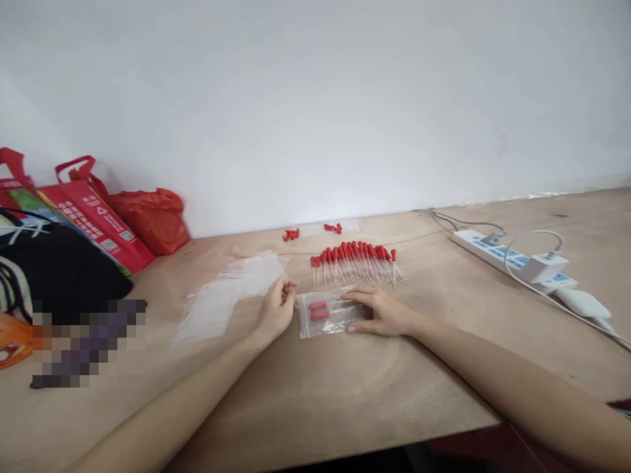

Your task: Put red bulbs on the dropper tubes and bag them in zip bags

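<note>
A clear plastic zip bag lies in front of me with red-bulbed droppers inside; two bulbs show near its left end. My right hand grips the bag's right part from above, thumb on the near side and fingers on the far side, hiding that end. With curled fingers, my left hand is closed at the bag's upper left corner; its exact hold there is partly hidden. Just beyond the bag, a row of red-topped droppers lies side by side, tips toward me.
Flat empty zip bags overlap on the left. Loose red bulbs and another plastic bag lie near the wall. A power strip with a charger and cables is at right. Red shopping bags and a black cloth item stand left.
</note>
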`<state>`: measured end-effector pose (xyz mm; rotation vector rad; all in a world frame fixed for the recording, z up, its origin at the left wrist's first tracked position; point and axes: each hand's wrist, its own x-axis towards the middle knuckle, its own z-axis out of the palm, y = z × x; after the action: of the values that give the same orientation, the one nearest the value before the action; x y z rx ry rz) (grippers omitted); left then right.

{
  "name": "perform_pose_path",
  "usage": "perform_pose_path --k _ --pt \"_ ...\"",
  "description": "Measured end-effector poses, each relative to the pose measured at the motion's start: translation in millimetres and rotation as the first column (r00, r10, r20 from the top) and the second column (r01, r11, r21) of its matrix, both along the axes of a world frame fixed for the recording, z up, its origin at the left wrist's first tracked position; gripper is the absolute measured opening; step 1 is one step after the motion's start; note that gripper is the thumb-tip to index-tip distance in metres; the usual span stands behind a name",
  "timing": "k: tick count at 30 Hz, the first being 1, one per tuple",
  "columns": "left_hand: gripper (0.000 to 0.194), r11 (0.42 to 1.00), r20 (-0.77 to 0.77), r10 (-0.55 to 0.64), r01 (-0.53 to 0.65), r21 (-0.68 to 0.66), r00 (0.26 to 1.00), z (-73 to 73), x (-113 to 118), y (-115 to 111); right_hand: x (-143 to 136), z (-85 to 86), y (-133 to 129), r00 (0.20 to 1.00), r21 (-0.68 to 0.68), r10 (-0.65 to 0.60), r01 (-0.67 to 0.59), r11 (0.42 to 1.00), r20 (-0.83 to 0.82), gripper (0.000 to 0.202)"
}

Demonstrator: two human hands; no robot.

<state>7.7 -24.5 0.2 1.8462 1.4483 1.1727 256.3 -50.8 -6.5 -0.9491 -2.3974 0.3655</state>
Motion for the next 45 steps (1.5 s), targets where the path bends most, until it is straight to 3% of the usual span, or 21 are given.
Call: perform_pose_path --k 3,5,8,13,19,22,26,29,32,36,39,45 --pt "0.013 0.996 -0.264 -0.022 0.044 0.077 0.964 17.0 11.6 21.2 -1.2 0.2 -0.4 1.000 0.005 -0.014 0.014 1.000 0.014 0.062" --pt "0.008 0.994 -0.329 -0.070 0.093 0.055 0.942 26.8 28.2 37.6 -1.7 0.7 -0.7 1.000 0.009 -0.019 0.019 1.000 0.017 0.062" --pt "0.007 0.996 -0.390 -0.057 0.077 0.035 0.919 34.2 59.2 63.7 -2.2 1.9 -1.3 1.000 0.010 -0.013 0.013 1.000 0.024 0.059" --pt "0.023 0.995 -0.433 0.075 -0.094 -0.023 0.898 34.0 97.5 103.5 -3.2 3.7 -1.6 0.998 0.001 -0.024 0.024 1.000 0.053 0.058" --pt "0.020 0.971 -0.374 0.155 -0.212 -0.115 0.914 26.3 107.6 123.1 -4.1 3.9 -1.5 0.999 0.001 -0.021 0.021 1.000 0.042 0.057" --pt "0.020 0.976 -0.269 0.134 -0.174 -0.130 0.954 27.9 104.6 119.3 -4.2 3.5 -1.2 0.999 0.004 -0.023 0.023 1.000 0.043 0.057" --pt "0.025 0.990 -0.057 0.066 -0.073 -0.121 0.996 44.6 89.4 107.1 -3.7 3.2 -1.0 0.999 0.000 -0.015 0.015 1.000 0.037 0.057" --pt "0.022 0.996 0.130 0.016 -0.005 -0.089 0.991 59.9 64.2 90.2 -3.3 3.2 -1.5 0.999 -0.007 -0.014 0.014 1.000 0.038 0.057" --pt "0.022 0.998 0.265 0.001 0.014 -0.058 0.964 65.8 28.7 63.8 -3.0 3.0 -2.3 0.999 -0.007 -0.017 0.017 1.000 0.036 0.055" --pt "0.038 0.999 0.441 0.043 -0.053 0.012 0.896 52.7 -19.2 20.8 -2.7 1.8 -2.7 1.000 0.000 -0.013 0.013 1.000 0.023 0.054" --pt "0.046 0.998 0.471 0.037 -0.054 0.023 0.882 34.5 -42.3 -5.3 -2.5 0.7 -2.7 1.000 0.005 -0.013 0.013 1.000 0.020 0.054" --pt "0.046 0.999 0.519 0.047 -0.049 -0.010 0.853 10.6 -47.1 -20.3 -1.8 0.3 -2.7 1.000 0.003 -0.012 0.012 1.000 0.024 0.054"
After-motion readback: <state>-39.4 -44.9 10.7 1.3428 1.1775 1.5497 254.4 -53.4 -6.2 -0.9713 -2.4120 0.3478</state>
